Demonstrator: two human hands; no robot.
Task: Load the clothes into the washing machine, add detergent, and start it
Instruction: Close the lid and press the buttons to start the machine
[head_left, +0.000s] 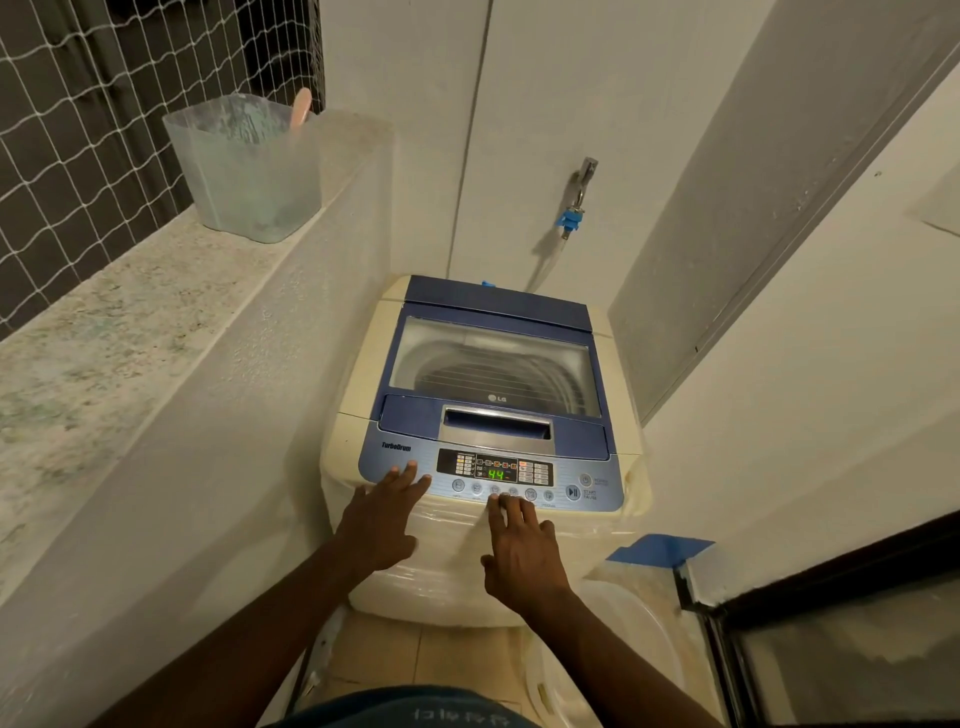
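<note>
1. Head view, progress: the washing machine has its lid shut, and through the glass I make out only the ribbed drum; whether clothes lie at the bottom I cannot tell. The control panel is lit and its display shows green digits, so the power is on and a programme seems chosen. I'd judge loading and detergent done, with only the start left

2. Head view, what is left: the start/pause button sits well to the right of the right-hand fingers, untouched. A clear plastic tub stands on the stone ledge, far up and left of the left-hand fingers

3. Head view, left hand: palm down, fingers spread apart and flat, tips resting on the panel's left end just below the TurboDrum lettering; it grips nothing and looks like a steadying hand

4. Head view, right hand: palm down, fingers loosely apart, empty, the foremost tips touching the row of round buttons just under the display, seemingly setting an option

5. Both forearms reach forward from the bottom edge, side by side and apart
</note>
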